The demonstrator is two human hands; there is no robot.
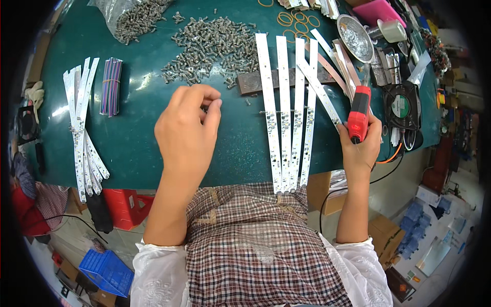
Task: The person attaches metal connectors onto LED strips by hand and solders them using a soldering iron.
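- Nearest the lens: a checked apron point(255, 245) over white sleeves, forearms rising from it toward a dark green table point(138, 143).
- Left hand point(186, 128) above the table's middle, fingers curled inward with tips pinched together near the thumb; something small apparently nipped between them, too tiny to identify.
- Just beyond that hand: a loose heap of small silver screws point(212, 46) spread over the green surface, with a clear bag of more screws point(135, 18) at the far left of it.
- Right hand point(360, 146) at the table's near right edge, fingers wrapped tight round a red electric screwdriver point(359, 112), held upright, orange cable trailing down off the edge.
- Between the hands: four long white LED strips point(286, 112) lying side by side, near ends hanging over the table edge, far ends resting across a dark metal bar point(255, 81).
- More loose strips fanned diagonally just behind the screwdriver point(327, 77).
- Far left: another stack of white strips point(82, 128), beside it a banded bundle of multicoloured wires point(111, 86).
- Far right: a small black fan point(401, 105), a shiny metal dish point(355, 37), scattered rubber bands point(296, 23).
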